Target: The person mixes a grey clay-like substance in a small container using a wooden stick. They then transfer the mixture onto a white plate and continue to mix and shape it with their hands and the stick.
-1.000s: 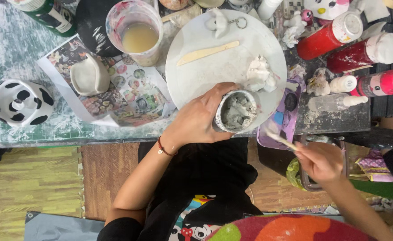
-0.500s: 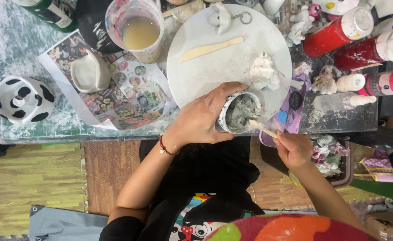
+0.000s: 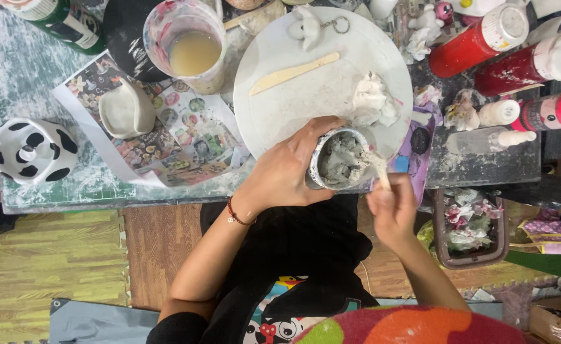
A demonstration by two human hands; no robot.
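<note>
From my remote seat, the change is plain: the right hand (image 3: 392, 213), which a second ago hung low off the worktop (image 3: 44, 178) edge, has come up, and its thin pale wooden stick (image 3: 378, 171) now digs into the small round grey-rimmed cup of grey clay paste (image 3: 340, 159). The left hand (image 3: 287, 172) is clenched round that cup at the 6 o'clock edge of the white round plate (image 3: 280, 108) — stirring, I judge. Right grip: grasping the stick. At 2 o'clock lie two red bottles with white caps (image 3: 481, 41); at 10 o'clock — a colourful printed paper sheet (image 3: 166, 137).
</note>
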